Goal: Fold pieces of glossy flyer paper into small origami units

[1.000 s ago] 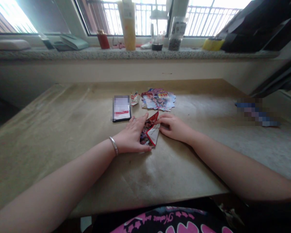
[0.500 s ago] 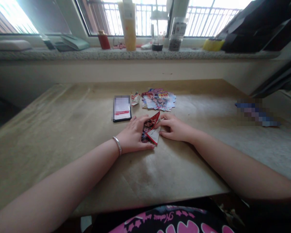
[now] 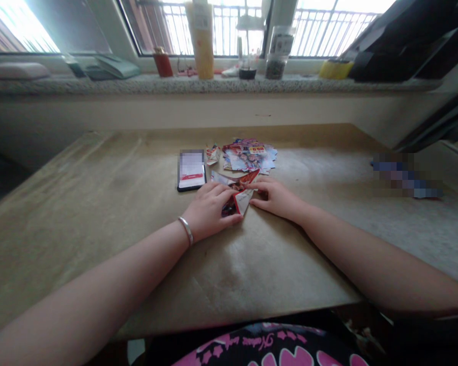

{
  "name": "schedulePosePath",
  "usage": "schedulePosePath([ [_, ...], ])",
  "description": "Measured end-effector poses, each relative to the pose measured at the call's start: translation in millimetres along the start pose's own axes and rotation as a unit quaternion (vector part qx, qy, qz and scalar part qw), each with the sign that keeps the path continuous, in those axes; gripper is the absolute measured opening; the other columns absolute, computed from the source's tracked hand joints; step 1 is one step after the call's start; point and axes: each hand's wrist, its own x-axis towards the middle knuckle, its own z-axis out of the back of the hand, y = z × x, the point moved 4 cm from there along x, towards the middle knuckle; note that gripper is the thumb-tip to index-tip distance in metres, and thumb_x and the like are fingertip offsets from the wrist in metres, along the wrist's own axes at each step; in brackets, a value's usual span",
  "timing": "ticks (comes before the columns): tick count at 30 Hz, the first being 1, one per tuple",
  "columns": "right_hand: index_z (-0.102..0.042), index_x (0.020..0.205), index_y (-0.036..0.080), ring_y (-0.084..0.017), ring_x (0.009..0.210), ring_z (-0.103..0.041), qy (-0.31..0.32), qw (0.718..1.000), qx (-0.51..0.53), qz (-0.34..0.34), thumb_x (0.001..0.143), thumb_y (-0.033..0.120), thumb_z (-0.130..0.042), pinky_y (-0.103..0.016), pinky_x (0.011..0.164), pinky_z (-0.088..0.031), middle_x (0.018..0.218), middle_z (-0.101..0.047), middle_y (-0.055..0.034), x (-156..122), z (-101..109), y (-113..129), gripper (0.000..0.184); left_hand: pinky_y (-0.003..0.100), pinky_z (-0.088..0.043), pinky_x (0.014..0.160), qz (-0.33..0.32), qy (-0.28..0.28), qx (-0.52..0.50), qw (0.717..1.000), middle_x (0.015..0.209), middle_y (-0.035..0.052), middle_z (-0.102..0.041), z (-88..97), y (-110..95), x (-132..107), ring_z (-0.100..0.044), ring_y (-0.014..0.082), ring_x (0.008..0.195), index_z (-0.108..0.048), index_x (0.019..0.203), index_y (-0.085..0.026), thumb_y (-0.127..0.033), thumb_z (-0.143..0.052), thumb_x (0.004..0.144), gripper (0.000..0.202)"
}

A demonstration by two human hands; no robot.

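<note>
Between my hands on the table is a folded sheet of printed paper (image 3: 243, 199), red-edged, with pictures on one side and white on a turned-over flap. My left hand (image 3: 212, 205), with a silver bangle at the wrist, covers the paper's left part and grips it with the thumb at the near edge. The fingers of my right hand (image 3: 274, 200) pinch the paper's right side. Parts of the sheet are hidden under the left fingers. Just beyond lies a fanned stack of printed paper sheets (image 3: 252, 156). A small folded paper piece (image 3: 212, 154) rests beside that stack.
A phone (image 3: 191, 173) with a lit, blurred screen lies left of the stack. At the table's (image 3: 99, 213) right side is a blurred bluish item (image 3: 404, 178). Bottles and jars, among them a tall yellowish bottle (image 3: 204, 43), stand on the granite windowsill (image 3: 137, 86).
The paper has turned and opened out, with a pointed corner now showing at the upper left beyond my left fingers. Both hands have shifted slightly with it.
</note>
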Motion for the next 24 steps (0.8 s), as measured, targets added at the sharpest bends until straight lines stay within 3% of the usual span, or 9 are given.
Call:
schedulePosePath([
  [8,-0.068,0.109,0.018,-0.016,0.079,-0.059,0.002,1.000,0.003,0.030,0.074,0.024,-0.068,-0.030,0.076,-0.047,0.095,-0.069,-0.0067,-1,1,6,0.036,0.041,-0.039,0.105,-0.094,0.040,-0.023,0.994,0.128,0.0116,-0.055,-11.0,-9,-2,-0.047,0.0257,0.120,-0.054,0.123,-0.013,-0.029,-0.050,0.086,0.040],
  [15,-0.067,0.109,0.020,-0.014,0.077,-0.061,-0.013,0.999,0.016,0.026,0.075,0.018,-0.062,-0.027,0.070,-0.050,0.098,-0.069,-0.0055,-2,2,5,0.034,0.045,-0.033,0.109,-0.105,0.073,0.022,0.992,0.136,0.0097,-0.050,-12.7,-9,-2,-0.041,0.0291,0.127,-0.050,0.131,-0.015,-0.037,-0.044,0.091,0.046],
  [17,-0.067,0.109,0.022,-0.015,0.083,-0.062,-0.015,0.999,0.012,0.037,0.076,0.017,-0.061,-0.028,0.075,-0.051,0.102,-0.068,-0.0057,-2,2,4,0.034,0.047,-0.031,0.110,-0.101,0.084,0.027,0.991,0.138,0.0098,-0.048,-13.6,-9,-3,-0.039,0.0301,0.128,-0.048,0.133,-0.015,-0.039,-0.043,0.091,0.049],
  [21,-0.069,0.105,0.021,-0.022,0.113,-0.056,-0.031,0.996,0.016,0.081,0.075,0.020,-0.064,-0.036,0.094,-0.048,0.125,-0.058,-0.0100,-2,3,4,0.031,0.047,-0.028,0.111,-0.091,0.095,0.021,0.991,0.138,0.0117,-0.048,-15.8,-9,-4,-0.036,0.0303,0.130,-0.046,0.134,-0.013,-0.041,-0.044,0.090,0.052],
  [24,-0.070,0.102,0.022,-0.022,0.107,-0.059,-0.030,0.996,0.019,0.086,0.074,0.022,-0.067,-0.040,0.096,-0.047,0.136,-0.047,-0.0123,-3,2,2,0.028,0.046,-0.030,0.110,-0.082,0.081,0.007,0.993,0.138,0.0137,-0.043,-15.4,-8,-3,-0.035,0.0293,0.129,-0.047,0.132,-0.015,-0.040,-0.047,0.088,0.051],
])
